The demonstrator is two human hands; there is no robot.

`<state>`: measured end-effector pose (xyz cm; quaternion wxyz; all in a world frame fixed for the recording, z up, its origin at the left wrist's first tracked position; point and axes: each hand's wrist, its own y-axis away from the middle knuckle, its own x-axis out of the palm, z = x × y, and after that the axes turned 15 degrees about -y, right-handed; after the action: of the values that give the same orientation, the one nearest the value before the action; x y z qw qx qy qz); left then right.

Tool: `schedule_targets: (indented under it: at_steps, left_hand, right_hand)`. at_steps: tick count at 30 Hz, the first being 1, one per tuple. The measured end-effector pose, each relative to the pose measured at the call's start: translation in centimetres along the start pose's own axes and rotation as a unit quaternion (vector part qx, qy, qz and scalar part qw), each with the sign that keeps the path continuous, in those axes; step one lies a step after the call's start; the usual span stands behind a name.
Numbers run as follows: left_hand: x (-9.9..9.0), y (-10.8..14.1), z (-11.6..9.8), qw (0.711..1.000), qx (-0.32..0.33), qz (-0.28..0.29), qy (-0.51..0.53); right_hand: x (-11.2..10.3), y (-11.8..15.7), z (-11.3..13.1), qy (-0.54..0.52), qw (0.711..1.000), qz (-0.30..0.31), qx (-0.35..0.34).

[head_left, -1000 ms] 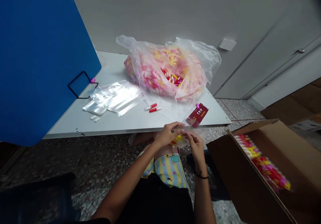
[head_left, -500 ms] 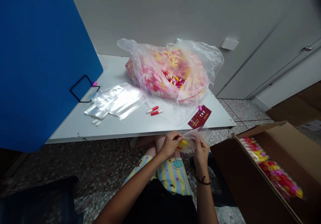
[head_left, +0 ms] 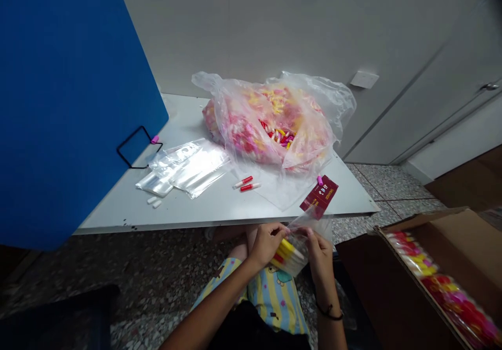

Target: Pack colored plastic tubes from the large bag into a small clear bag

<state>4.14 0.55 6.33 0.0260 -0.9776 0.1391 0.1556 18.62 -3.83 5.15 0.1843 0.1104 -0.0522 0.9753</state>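
Over my lap, just off the table's front edge, my left hand [head_left: 270, 243] and my right hand [head_left: 318, 248] both pinch the upper part of a clear plastic bag [head_left: 300, 260]. Inside it lie several small yellow, red and white tubes [head_left: 286, 250]. The bag hangs tilted between the hands. Close beyond it, a dark red printed card [head_left: 321, 195] lies at the table edge with a pink cap [head_left: 320, 180] on its far corner. Two red-and-white tubes [head_left: 250, 187] rest on the table farther left.
A big open plastic sack [head_left: 274, 125] of colourful tubes fills the back of the white table [head_left: 212, 215]. Flat clear bags [head_left: 188, 169] and two white caps [head_left: 157, 203] lie left, near a blue panel [head_left: 78, 104]. At right stands a cardboard box [head_left: 392, 282] holding filled bags [head_left: 443, 287].
The bag has dropped slightly and turned, showing more of the tubes inside. My right hand has moved a little lower. The whole view has shifted slightly.
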Motion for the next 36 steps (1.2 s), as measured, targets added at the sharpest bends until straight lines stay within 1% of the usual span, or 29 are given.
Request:
schedule_targets:
  at_steps: [3, 6, 9, 12, 13, 15, 16, 17, 18, 20, 22, 23, 24, 25, 27, 29, 30, 31, 32, 33, 34, 36]
  left_hand:
    - [0.8, 0.3, 0.8, 0.999, 0.021, -0.024, -0.021]
    - [1.0, 0.2, 1.6, 0.999, 0.010, -0.025, -0.022]
    - [0.2, -0.1, 2.5, 1.000, -0.017, -0.006, -0.012]
    - [-1.2, 0.1, 3.7, 0.999, -0.034, 0.000, 0.005]
    - [-1.7, 0.4, 4.1, 0.999, -0.048, 0.002, 0.018]
    - [-2.5, 1.0, 4.9, 0.994, -0.087, -0.001, 0.060]
    - [-2.9, 1.4, 5.2, 0.990, -0.107, -0.001, 0.089]
    - [-3.1, 1.7, 5.4, 0.985, -0.121, 0.001, 0.121]
    - [-3.2, 2.0, 5.6, 0.980, -0.127, 0.007, 0.153]
    - [-3.3, 2.3, 5.8, 0.973, -0.123, 0.028, 0.194]
    - [-3.2, 2.3, 5.8, 0.974, -0.115, 0.045, 0.188]
    - [-3.2, 2.3, 5.9, 0.977, -0.111, 0.048, 0.175]
    - [-3.1, 2.2, 5.9, 0.980, -0.108, 0.049, 0.159]
    - [-3.0, 2.2, 6.0, 0.983, -0.104, 0.049, 0.144]
    - [-3.0, 2.3, 6.2, 0.988, -0.091, 0.045, 0.115]
    - [-3.0, 2.5, 6.4, 0.995, -0.069, 0.035, 0.071]
    - [-3.0, 2.6, 6.5, 0.996, -0.059, 0.031, 0.052]
    - [-3.0, 2.7, 6.6, 0.997, -0.052, 0.029, 0.041]
    - [-3.0, 2.8, 6.7, 0.998, -0.050, 0.032, 0.039]
    - [-3.0, 2.9, 6.8, 0.997, -0.050, 0.037, 0.044]
    - [-2.9, 2.9, 6.9, 0.996, -0.051, 0.044, 0.053]
    - [-2.7, 3.0, 6.9, 0.995, -0.049, 0.060, 0.062]
  right_hand:
    - [0.0, 0.0, -0.9, -0.013, 0.999, -0.036, 0.013]
    - [0.1, -0.1, -1.7, -0.024, 0.999, -0.035, 0.032]
    - [0.0, -0.6, -2.5, -0.048, 0.998, -0.022, 0.030]
    - [0.0, -1.9, -2.8, -0.062, 0.998, -0.022, -0.001]
    - [0.3, -2.5, -2.7, -0.039, 0.999, -0.029, -0.015]
    - [1.4, -3.7, -2.2, 0.049, 0.997, -0.038, -0.053]
    - [2.3, -4.4, -1.8, 0.100, 0.991, -0.025, -0.081]
    - [3.4, -5.1, -1.4, 0.146, 0.983, 0.002, -0.115]
    - [4.7, -5.9, -1.1, 0.182, 0.970, 0.046, -0.154]
    - [7.4, -7.5, -0.9, 0.227, 0.934, 0.153, -0.227]
    - [9.9, -9.2, -1.3, 0.276, 0.889, 0.262, -0.254]
    - [11.0, -10.0, -1.7, 0.311, 0.864, 0.303, -0.254]
    - [11.9, -10.7, -2.2, 0.353, 0.839, 0.332, -0.248]
    - [12.6, -11.3, -2.6, 0.395, 0.816, 0.346, -0.242]
    - [13.6, -12.1, -3.4, 0.472, 0.777, 0.346, -0.233]
    - [14.0, -12.4, -3.8, 0.525, 0.751, 0.329, -0.228]
    - [13.9, -12.4, -3.9, 0.539, 0.745, 0.323, -0.223]
    - [13.8, -12.4, -4.0, 0.543, 0.746, 0.319, -0.217]
    - [13.4, -12.3, -4.0, 0.534, 0.756, 0.315, -0.210]
    - [13.0, -12.2, -4.1, 0.510, 0.776, 0.312, -0.201]
    - [12.4, -12.1, -4.1, 0.470, 0.806, 0.306, -0.190]
    - [10.8, -12.0, -3.9, 0.353, 0.883, 0.270, -0.149]
